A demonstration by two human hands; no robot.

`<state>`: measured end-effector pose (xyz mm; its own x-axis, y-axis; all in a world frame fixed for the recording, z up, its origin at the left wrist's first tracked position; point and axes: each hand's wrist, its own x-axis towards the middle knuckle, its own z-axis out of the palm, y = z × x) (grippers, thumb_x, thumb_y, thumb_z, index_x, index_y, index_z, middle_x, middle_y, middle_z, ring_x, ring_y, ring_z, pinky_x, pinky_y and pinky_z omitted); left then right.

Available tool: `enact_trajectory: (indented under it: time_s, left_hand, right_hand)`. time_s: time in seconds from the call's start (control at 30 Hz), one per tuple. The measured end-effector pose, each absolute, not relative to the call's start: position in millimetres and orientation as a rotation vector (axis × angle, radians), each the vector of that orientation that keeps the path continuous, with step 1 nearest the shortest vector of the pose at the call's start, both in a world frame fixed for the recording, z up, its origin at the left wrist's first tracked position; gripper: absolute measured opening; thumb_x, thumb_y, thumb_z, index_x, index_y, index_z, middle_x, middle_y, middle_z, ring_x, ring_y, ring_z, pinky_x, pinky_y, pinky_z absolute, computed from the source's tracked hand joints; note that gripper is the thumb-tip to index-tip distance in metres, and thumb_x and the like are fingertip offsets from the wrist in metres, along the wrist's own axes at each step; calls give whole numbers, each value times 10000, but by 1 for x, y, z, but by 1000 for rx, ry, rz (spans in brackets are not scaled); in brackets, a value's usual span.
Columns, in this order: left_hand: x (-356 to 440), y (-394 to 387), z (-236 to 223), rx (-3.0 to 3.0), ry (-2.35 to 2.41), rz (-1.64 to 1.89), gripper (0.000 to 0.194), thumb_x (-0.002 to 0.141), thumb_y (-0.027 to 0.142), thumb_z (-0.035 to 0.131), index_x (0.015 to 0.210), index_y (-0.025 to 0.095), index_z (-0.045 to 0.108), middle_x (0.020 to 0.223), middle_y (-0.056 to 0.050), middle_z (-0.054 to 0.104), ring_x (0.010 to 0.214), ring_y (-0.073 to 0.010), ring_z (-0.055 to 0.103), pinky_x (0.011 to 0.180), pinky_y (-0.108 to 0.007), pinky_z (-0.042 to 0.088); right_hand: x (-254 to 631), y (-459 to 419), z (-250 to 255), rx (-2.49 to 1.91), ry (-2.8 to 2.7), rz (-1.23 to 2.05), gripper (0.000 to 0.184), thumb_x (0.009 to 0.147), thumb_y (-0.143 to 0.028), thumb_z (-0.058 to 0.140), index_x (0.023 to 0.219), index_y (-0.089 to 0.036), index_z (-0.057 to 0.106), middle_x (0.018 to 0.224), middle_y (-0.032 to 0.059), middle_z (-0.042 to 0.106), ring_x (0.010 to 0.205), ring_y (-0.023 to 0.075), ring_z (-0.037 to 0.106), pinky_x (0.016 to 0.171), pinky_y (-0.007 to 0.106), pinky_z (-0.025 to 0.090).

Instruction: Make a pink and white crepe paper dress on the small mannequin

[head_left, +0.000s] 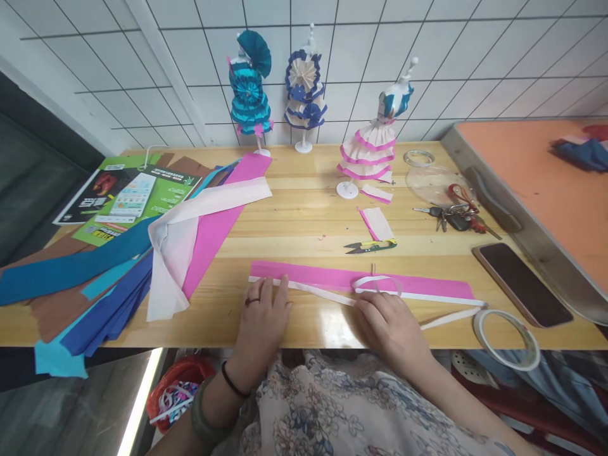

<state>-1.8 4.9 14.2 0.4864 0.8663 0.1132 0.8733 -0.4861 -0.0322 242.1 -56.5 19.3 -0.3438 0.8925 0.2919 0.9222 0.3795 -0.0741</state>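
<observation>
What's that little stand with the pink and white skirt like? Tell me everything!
The little dress stand has a white knob on top, a blue-and-white top and a ruffled white skirt in layers edged with bright pink. The skirt looks like thin cloth or crinkly paper. It appears tilted in this view. Its round white base rests on the wooden table, near the tiled wall.

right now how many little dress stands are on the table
3. The teal stand is at the back left, the blue-and-cream stand is just right of it, and the pink-trimmed stand is further right, a little nearer the front.
</observation>
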Motion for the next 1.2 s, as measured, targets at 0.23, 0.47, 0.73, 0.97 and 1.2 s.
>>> enact_trajectory:
  time_s: [0.23, 0.47, 0.73, 0.97, 1.2]
  left_hand:
    - [-9, 7, 11, -2668, -1548, -195, 482, 879, 355, 463, 1290, 103, 463, 1175, -157, 548, 1113, -288, 470, 947, -439, 401]
    - [-17, 15, 18, -2746, -1593, -291, 528, 892, 408, 424, 1323, 103, 395, 1126, -136, 581, 1062, -262, 511, 902, -404, 426]
    - [-13, 31, 32, -2731, -1666, -348, 482, 892, 392, 432, 1286, 115, 443, 1082, -130, 607, 1002, -270, 537, 851, -415, 429]
    - [34, 53, 41, -3248, -1239, -535, 239, 892, 311, 472, 990, 163, 632, 965, -48, 655, 898, -177, 540, 849, -334, 382]
    - [64, 69, 32, -3605, -799, -243, 339, 939, 316, 359, 882, 155, 653, 868, -33, 657, 793, -133, 531, 811, -297, 347]
  right_hand:
    - [251, -57, 17, -1566, -2318, -161, 292, 911, -109, 371, 1112, -115, 583, 977, 138, 645, 870, 224, 548, 747, 350, 421]
    - [256, -57, 18, -1443, -2306, -122, 251, 909, -114, 404, 971, -146, 645, 964, 127, 675, 804, 194, 591, 708, 345, 443]
    - [260, -55, 17, -1341, -2273, -127, 263, 882, -87, 463, 1101, -112, 606, 1042, 157, 680, 941, 226, 619, 761, 363, 494]
    - [259, -54, 17, -1338, -2153, 9, 296, 862, -86, 502, 1133, -154, 599, 1018, 132, 691, 891, 193, 645, 749, 344, 507]
    - [260, -51, 18, -1326, -2054, 67, 279, 847, -66, 507, 1088, -158, 614, 973, 120, 702, 844, 186, 651, 709, 332, 505]
